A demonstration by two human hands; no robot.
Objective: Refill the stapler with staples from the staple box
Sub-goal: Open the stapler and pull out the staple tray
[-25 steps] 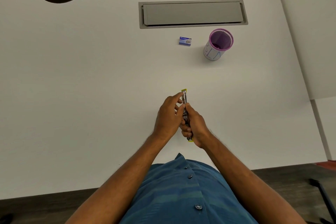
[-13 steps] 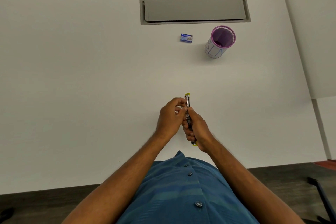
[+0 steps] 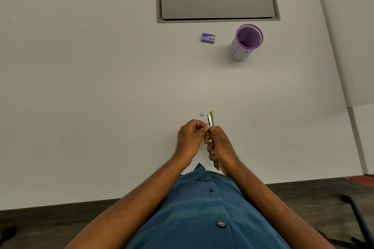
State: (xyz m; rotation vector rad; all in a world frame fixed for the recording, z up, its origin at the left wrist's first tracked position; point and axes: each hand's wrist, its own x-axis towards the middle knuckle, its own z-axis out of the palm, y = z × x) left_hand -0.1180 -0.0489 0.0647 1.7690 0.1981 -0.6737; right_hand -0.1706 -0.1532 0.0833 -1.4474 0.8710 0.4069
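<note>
**Staples going into the stapler, close to the near edge**

We go left to right. The left side of the white desk (image 3: pixel 81 97) gives wide room, with only a curved notch in the far edge.

At the middle, our left hand (image 3: pixel 189 137) has its fingers curled, the tips pinching a small shiny piece (image 3: pixel 206 128) right against the stapler; it looks like a strip of staples, though it is too small for us to be sure. Just beyond the fingertips a tiny grey bit (image 3: pixel 202 114) lies loose on the desk, likely a broken-off staple chunk.

Our right hand (image 3: pixel 221 147) grips the stapler (image 3: pixel 210 120) around its body, the yellow-tipped nose pointing away from us and the tail poking out below the palm. We judge the loading step is in hand: the strip being fed into the metal channel. What comes next calls for a steady seat of the strip along the rail, then closing the stapler.

Farther off, the staple box (image 3: pixel 208 38) sits well apart from the hands, below the grey cable hatch (image 3: pixel 218 7), with the purple mesh cup (image 3: pixel 245 42) just to its right.

The hands work near the desk's front edge, so a dropped strip could fall to the floor. There is plenty of room forward, and on the right the desk runs out to a seam.
</note>
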